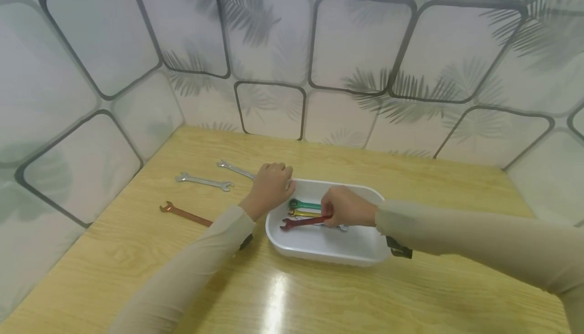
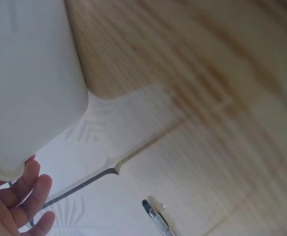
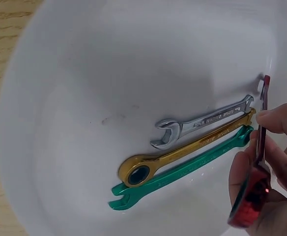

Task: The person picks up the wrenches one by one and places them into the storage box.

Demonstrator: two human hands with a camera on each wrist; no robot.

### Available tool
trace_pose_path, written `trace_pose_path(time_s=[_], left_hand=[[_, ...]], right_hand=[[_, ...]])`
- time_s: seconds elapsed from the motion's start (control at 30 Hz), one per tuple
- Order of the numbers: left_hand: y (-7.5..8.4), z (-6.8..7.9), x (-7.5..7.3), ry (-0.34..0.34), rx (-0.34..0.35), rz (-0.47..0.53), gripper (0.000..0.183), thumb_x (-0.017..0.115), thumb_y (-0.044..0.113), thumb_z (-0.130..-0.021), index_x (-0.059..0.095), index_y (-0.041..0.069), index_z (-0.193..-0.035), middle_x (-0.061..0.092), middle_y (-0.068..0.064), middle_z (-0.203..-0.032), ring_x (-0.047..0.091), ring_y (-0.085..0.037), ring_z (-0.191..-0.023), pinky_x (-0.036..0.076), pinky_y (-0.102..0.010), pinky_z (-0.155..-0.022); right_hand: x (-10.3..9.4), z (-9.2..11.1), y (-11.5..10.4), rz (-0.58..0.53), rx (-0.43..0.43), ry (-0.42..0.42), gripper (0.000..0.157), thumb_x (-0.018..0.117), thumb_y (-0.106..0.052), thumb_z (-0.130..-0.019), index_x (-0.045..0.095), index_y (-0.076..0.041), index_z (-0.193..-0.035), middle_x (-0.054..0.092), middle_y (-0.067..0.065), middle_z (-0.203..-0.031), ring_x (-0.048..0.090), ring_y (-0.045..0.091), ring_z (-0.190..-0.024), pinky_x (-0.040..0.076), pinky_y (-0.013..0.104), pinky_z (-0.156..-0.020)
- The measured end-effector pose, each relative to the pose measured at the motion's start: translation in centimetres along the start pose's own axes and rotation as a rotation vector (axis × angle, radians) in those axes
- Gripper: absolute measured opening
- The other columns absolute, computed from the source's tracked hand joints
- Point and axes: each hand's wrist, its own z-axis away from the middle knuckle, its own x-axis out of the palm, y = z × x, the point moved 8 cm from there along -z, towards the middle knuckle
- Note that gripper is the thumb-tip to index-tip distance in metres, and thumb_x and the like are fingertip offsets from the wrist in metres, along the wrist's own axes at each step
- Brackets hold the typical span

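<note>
My right hand (image 1: pixel 344 207) pinches a red wrench (image 1: pixel 301 222) between thumb and fingers, inside a white plastic tub (image 1: pixel 319 247). The right wrist view shows the red wrench edge-on, its ring end toward the camera. Below it on the tub floor lie a silver wrench (image 3: pixel 207 120), a gold ratchet wrench (image 3: pixel 183 152) and a green wrench (image 3: pixel 183 176), side by side. At the tub's far left corner, my left hand (image 1: pixel 271 187) grips the rim, with fingers (image 2: pixel 28 189) curled on the outside; its thumb is hidden in the left wrist view.
Left of the tub, two silver wrenches (image 1: pixel 203 181) and a copper-coloured wrench (image 1: pixel 187 216) lie on the wooden table (image 1: pixel 128 253). My left arm and hand partly cover some of them. Patterned walls (image 1: pixel 269 111) border the table at the back and sides.
</note>
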Motion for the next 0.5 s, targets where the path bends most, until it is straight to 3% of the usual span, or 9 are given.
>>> trace_pose_path(time_s=[0.33,0.5], left_hand=[[-0.17,-0.08,0.22,-0.027,-0.02,0.015,0.016,0.061,0.022,-0.086,0.06,0.008,-0.079,0.058,-0.004,-0.069,0.056,-0.018,-0.066,0.051,-0.037,-0.074],[-0.16,-0.13,0.25,-0.035,-0.024,0.019,0.016,0.061,0.022,-0.086,0.059,0.008,-0.079,0.058,-0.004,-0.069,0.055,-0.018,-0.066,0.051,-0.037,-0.074]], right_hand=[[0.59,-0.38,0.48,0.037,0.007,-0.038,0.009,0.077,-0.005,-0.068,0.069,-0.008,-0.068,0.067,0.0,-0.065,0.054,0.005,-0.053,0.046,0.017,-0.05],[0.83,-0.54,0.3,0.105,-0.003,-0.054,0.01,0.079,-0.007,-0.065,0.069,-0.008,-0.068,0.065,-0.002,-0.064,0.053,0.004,-0.055,0.044,0.017,-0.056]])
